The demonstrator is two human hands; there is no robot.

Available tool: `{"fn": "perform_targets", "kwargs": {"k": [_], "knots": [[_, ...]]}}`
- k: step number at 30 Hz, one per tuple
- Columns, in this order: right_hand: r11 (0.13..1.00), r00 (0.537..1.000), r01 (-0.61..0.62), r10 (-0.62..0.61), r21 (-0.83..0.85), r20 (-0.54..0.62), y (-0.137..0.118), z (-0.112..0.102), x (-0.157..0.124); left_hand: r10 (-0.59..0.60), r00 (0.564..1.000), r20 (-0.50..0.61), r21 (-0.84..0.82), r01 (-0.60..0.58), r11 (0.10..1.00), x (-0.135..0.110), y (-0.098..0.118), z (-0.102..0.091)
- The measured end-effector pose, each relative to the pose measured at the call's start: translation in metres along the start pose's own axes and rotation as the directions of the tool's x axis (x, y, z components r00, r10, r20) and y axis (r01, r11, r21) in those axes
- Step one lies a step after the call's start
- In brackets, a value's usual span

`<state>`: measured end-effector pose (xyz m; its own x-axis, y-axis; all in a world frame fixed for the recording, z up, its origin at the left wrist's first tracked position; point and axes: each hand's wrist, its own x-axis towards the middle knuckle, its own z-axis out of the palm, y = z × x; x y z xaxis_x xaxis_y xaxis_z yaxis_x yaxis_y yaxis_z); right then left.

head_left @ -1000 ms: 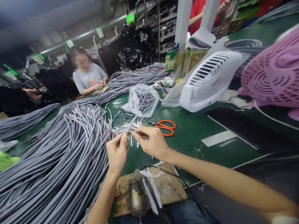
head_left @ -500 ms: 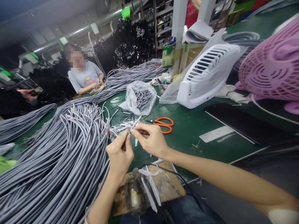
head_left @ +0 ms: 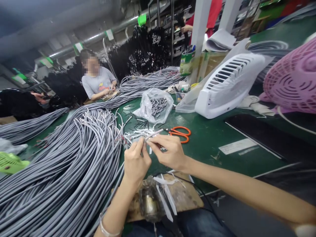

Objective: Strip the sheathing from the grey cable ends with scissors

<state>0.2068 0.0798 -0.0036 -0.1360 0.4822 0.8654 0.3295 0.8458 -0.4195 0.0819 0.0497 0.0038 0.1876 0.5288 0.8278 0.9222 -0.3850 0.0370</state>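
Observation:
My left hand [head_left: 135, 160] and my right hand [head_left: 169, 151] meet above the green table [head_left: 212, 141], both pinched on the end of one thin grey cable [head_left: 154, 133] whose tip pokes up to the right. A big heap of grey cables [head_left: 64, 164] lies just left of my hands, its cut ends with bare wires pointing toward them. Loose white strips [head_left: 134, 135] lie on the table behind my fingers. A clear bag of small dark sleeves [head_left: 155, 106] sits farther back.
Orange-handled scissors [head_left: 180, 133] lie right of my hands. A wooden board [head_left: 177, 197] with a tool and white strips sits near my lap. A white fan [head_left: 227, 85] and a pink fan [head_left: 291, 79] stand at the right. A person [head_left: 97, 80] works across the table.
Both hands stay pinched on the cable end and shifted slightly right in view; the tip now points up to the right. The camera view swayed a little.

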Motion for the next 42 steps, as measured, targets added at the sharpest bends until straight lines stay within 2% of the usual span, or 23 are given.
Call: {"fn": "perform_targets", "kwargs": {"k": [2,4,6,8,9,10,11,13,15,16,18,20,22,25,28,30,32,34,36,37,38,40,42], "knots": [[0.994,0.995,0.103,-0.103,-0.024,-0.011,0.001,-0.001,-0.003,-0.031,0.999,0.021,-0.043,0.032,0.999,-0.001,-0.001,-0.001],[0.992,0.992,0.124,-0.124,-0.017,0.001,0.003,-0.002,-0.002,-0.050,0.998,0.037,-0.091,0.053,0.994,-0.002,-0.001,-0.002],[0.999,0.999,0.037,-0.037,0.024,0.025,0.003,-0.004,0.001,-0.088,0.995,0.040,-0.166,0.093,0.982,-0.002,-0.001,-0.002],[0.990,0.991,-0.123,0.119,0.075,0.055,0.003,-0.006,0.006,-0.189,0.979,0.083,-0.305,0.205,0.930,-0.001,-0.001,-0.003],[0.976,0.979,-0.196,0.189,0.098,0.070,0.003,-0.007,0.008,-0.266,0.953,0.144,-0.397,0.302,0.867,0.000,-0.001,-0.003],[0.962,0.968,-0.245,0.236,0.120,0.086,0.003,-0.007,0.010,-0.343,0.909,0.237,-0.489,0.417,0.766,0.002,-0.001,-0.003],[0.954,0.962,-0.265,0.253,0.139,0.098,0.003,-0.008,0.011,-0.400,0.847,0.351,-0.565,0.532,0.631,0.003,0.000,-0.004],[0.953,0.965,-0.252,0.234,0.168,0.122,0.003,-0.009,0.012,-0.426,0.713,0.557,-0.641,0.695,0.326,0.007,0.000,-0.004],[0.954,0.969,-0.230,0.207,0.190,0.132,0.003,-0.010,0.012,-0.401,0.627,0.668,-0.652,0.753,0.091,0.010,0.001,-0.004],[0.952,0.968,-0.232,0.206,0.202,0.141,0.003,-0.011,0.012,-0.394,0.600,0.696,-0.648,0.762,0.015,0.010,0.001,-0.004],[0.938,0.960,-0.258,0.222,0.232,0.171,0.003,-0.011,0.011,-0.393,0.557,0.732,-0.630,0.773,-0.079,0.011,0.000,-0.004],[0.926,0.953,-0.276,0.229,0.259,0.197,0.002,-0.011,0.010,-0.388,0.523,0.759,-0.605,0.786,-0.123,0.011,-0.001,-0.004],[0.939,0.968,-0.225,0.184,0.260,0.171,0.002,-0.010,0.008,-0.381,0.505,0.774,-0.591,0.793,-0.150,0.012,-0.001,-0.004],[0.982,0.999,0.004,-0.011,0.188,0.036,0.002,-0.007,0.005,-0.381,0.472,0.795,-0.572,0.793,-0.209,0.015,0.001,-0.006],[0.968,0.971,0.238,-0.234,0.082,-0.048,0.003,-0.006,0.002,-0.405,0.433,0.806,-0.555,0.789,-0.262,0.016,0.005,-0.008],[0.949,0.949,0.314,-0.312,0.037,-0.047,0.004,-0.005,0.001,-0.431,0.412,0.803,-0.554,0.783,-0.282,0.016,0.007,-0.008],[0.956,0.957,0.290,-0.290,0.049,-0.016,0.005,-0.004,0.002,-0.460,0.402,0.792,-0.561,0.776,-0.288,0.016,0.007,-0.008],[0.985,0.990,0.121,-0.128,0.120,0.053,0.003,-0.001,0.003,-0.482,0.420,0.769,-0.584,0.767,-0.264,0.015,0.005,-0.006],[0.980,0.990,-0.086,0.063,0.180,0.130,0.002,0.000,0.003,-0.490,0.455,0.743,-0.612,0.758,-0.225,0.015,0.004,-0.005],[0.973,0.984,-0.129,0.103,0.190,0.145,0.001,0.000,0.003,-0.492,0.468,0.734,-0.622,0.754,-0.212,0.015,0.003,-0.005],[0.976,0.987,-0.111,0.086,0.188,0.137,0.000,0.000,0.003,-0.492,0.473,0.731,-0.626,0.751,-0.208,0.016,0.003,-0.005],[0.986,0.994,0.059,-0.073,0.153,0.085,0.001,-0.001,0.003,-0.500,0.459,0.735,-0.622,0.749,-0.226,0.017,0.004,-0.006],[0.970,0.972,0.225,-0.230,0.096,0.044,0.003,-0.002,0.003,-0.518,0.435,0.737,-0.618,0.744,-0.254,0.017,0.007,-0.007]]}}
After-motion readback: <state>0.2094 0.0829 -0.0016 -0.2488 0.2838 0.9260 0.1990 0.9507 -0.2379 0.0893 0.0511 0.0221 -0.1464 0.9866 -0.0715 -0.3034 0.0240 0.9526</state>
